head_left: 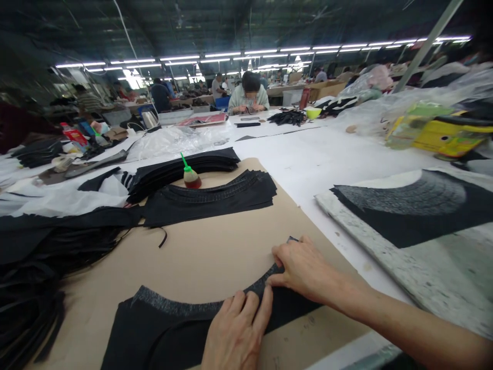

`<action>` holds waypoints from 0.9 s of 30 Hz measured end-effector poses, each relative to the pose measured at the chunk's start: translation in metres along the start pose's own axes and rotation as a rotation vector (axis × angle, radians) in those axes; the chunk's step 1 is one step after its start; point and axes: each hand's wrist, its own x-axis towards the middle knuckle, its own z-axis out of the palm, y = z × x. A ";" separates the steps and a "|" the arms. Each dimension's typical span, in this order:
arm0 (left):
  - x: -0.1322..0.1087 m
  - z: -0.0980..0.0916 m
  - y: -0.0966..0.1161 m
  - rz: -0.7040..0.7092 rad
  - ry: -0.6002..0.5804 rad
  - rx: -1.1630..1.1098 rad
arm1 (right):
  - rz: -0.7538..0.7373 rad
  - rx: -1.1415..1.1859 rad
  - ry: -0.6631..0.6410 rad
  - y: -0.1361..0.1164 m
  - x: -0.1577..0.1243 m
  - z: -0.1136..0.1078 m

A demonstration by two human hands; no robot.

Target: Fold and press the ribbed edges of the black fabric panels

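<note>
A black fabric piece (169, 334) with a curved, speckled grey edge strip (188, 308) lies on the brown paper in front of me. My left hand (239, 329) presses on the middle of that curved edge, its fingers bent close together and its thumb hidden. Farther along the same edge, my right hand (300, 267) pinches the strip between thumb and fingers. The left index fingertip almost meets the right thumb. A small dark end of the piece sticks out beyond the right knuckles.
Beyond lie stacked black curved pieces (211, 198) and a green-tipped glue bottle (191, 177). Black strips (34, 288) heap at left. A stone slab (385, 262) at right carries another black piece (408, 205). A yellow bag (442, 136) lies behind it. A co-worker (249, 95) sits opposite.
</note>
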 end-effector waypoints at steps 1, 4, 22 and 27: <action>0.001 0.001 0.000 0.011 -0.003 0.013 | 0.010 0.039 -0.004 0.007 0.001 -0.001; 0.002 0.004 0.001 0.018 0.032 0.052 | 0.029 0.187 -0.046 0.033 0.007 -0.002; -0.001 0.014 0.005 0.011 0.038 0.209 | 0.039 0.431 0.016 0.060 0.009 0.012; -0.002 0.017 0.005 0.010 0.045 0.205 | 0.051 0.406 0.018 0.058 0.011 0.012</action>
